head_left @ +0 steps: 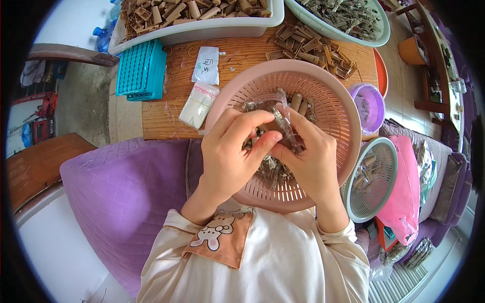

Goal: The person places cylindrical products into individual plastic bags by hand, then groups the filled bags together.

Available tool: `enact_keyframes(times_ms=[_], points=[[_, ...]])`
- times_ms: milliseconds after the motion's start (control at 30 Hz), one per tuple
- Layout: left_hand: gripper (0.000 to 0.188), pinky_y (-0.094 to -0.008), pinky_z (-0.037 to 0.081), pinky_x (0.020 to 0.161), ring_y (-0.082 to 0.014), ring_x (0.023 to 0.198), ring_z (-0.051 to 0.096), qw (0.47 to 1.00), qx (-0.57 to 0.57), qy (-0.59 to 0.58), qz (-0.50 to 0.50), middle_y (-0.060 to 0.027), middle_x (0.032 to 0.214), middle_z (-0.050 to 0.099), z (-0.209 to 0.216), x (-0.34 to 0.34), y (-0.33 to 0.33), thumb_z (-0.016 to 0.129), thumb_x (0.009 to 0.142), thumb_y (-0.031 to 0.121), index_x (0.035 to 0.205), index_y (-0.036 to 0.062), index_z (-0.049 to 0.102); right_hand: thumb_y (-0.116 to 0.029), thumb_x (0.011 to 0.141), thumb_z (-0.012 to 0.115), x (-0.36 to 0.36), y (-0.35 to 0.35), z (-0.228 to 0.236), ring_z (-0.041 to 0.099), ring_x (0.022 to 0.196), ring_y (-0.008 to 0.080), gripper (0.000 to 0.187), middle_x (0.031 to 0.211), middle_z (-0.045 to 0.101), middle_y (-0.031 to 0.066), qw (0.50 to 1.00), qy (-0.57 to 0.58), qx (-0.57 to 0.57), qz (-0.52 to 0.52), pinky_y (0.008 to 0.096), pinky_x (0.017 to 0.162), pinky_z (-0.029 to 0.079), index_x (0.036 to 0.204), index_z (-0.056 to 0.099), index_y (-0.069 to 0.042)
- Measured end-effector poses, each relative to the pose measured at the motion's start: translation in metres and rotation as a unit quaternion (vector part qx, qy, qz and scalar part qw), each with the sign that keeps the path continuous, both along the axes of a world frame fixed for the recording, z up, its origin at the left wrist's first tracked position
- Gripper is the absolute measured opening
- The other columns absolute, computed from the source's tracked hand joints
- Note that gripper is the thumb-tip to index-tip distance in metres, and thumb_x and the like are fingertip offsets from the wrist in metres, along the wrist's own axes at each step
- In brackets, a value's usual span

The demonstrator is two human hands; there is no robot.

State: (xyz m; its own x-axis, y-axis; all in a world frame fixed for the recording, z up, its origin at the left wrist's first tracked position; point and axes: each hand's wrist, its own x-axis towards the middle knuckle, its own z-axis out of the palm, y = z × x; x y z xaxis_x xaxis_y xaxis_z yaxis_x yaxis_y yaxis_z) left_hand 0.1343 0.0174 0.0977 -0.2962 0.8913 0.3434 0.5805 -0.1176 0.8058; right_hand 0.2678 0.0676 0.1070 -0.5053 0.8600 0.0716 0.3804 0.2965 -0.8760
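Over a pink slotted basket [348, 126], my two hands meet close together. My right hand [310, 154] is closed on a small clear plastic bag [287, 123], pinching its side. From the left, my left hand [232, 149] curls its index finger and thumb against the same bag; its other fingers are bent. What the bag contains is partly hidden by my fingers, though something brownish shows between them. Below, in the basket, lie wrapped bundles of dried, grey-brown material [275, 171]. More brown rolled pieces [303, 105] are beyond my right fingertips.
On the wooden table [174, 86] lie a stack of clear bags [198, 106], a paper slip [206, 65], a teal basket [140, 70] and loose brown pieces [316, 48]. Behind stand a white tub [202, 31] and a pale bowl [381, 35]. A purple container [371, 108] and grey basket [371, 209] are right.
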Motion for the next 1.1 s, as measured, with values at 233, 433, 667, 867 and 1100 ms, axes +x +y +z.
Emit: enact_keyframes(times_ms=[233,433,667,867,1100], points=[[0.025,-0.0268,0.04,0.047,-0.0159,0.056,0.05,0.997,-0.072,0.004,0.01,-0.0052,0.066,0.051,0.0,0.001,0.001,0.071,0.067,0.017,0.086,0.0055,0.058,-0.01,0.063,0.07,0.001,-0.005,0.0,0.057,0.061,0.0279,0.055,0.077,0.057,0.0147,0.998,-0.035,0.046,0.008,0.034,0.053,0.046,0.113,0.049,-0.001],[0.023,-0.0248,0.036,0.042,-0.0124,0.047,0.047,0.997,-0.045,0.063,0.027,-0.0059,0.063,0.053,-0.002,0.001,-0.001,0.074,0.062,0.01,0.076,0.0028,0.058,-0.011,0.064,0.071,0.0,-0.005,-0.002,0.057,0.061,0.028,0.057,0.079,0.057,0.0153,0.998,-0.037,0.045,0.014,0.0337,0.053,0.046,0.115,0.047,-0.001],[0.021,-0.0256,0.037,0.041,-0.0144,0.045,0.05,0.991,-0.103,0.064,0.053,-0.0063,0.057,0.053,0.006,-0.001,0.0,0.075,0.062,0.014,0.068,0.0031,0.057,-0.011,0.06,0.074,-0.006,-0.008,0.002,0.06,0.07,0.0259,0.059,0.085,0.06,0.0167,0.998,-0.054,0.031,-0.011,0.0313,0.06,0.048,0.112,0.05,-0.001],[0.021,-0.0259,0.038,0.042,-0.0149,0.045,0.051,0.987,-0.135,0.063,0.067,-0.007,0.056,0.055,0.002,-0.001,-0.001,0.074,0.062,0.015,0.066,0.0027,0.057,-0.01,0.057,0.075,-0.008,-0.009,0.002,0.063,0.081,0.0244,0.06,0.089,0.062,0.0171,0.997,-0.07,0.012,-0.025,0.03,0.068,0.049,0.111,0.052,-0.001],[0.015,-0.0245,0.04,0.043,-0.0145,0.048,0.053,0.994,-0.062,0.076,0.043,-0.0067,0.06,0.057,-0.003,-0.002,-0.001,0.071,0.064,0.007,0.07,0.0024,0.059,-0.008,0.057,0.074,-0.01,-0.01,0.001,0.062,0.083,0.024,0.059,0.094,0.061,0.0159,0.995,-0.081,0.046,-0.032,0.0303,0.069,0.049,0.112,0.052,-0.002]])
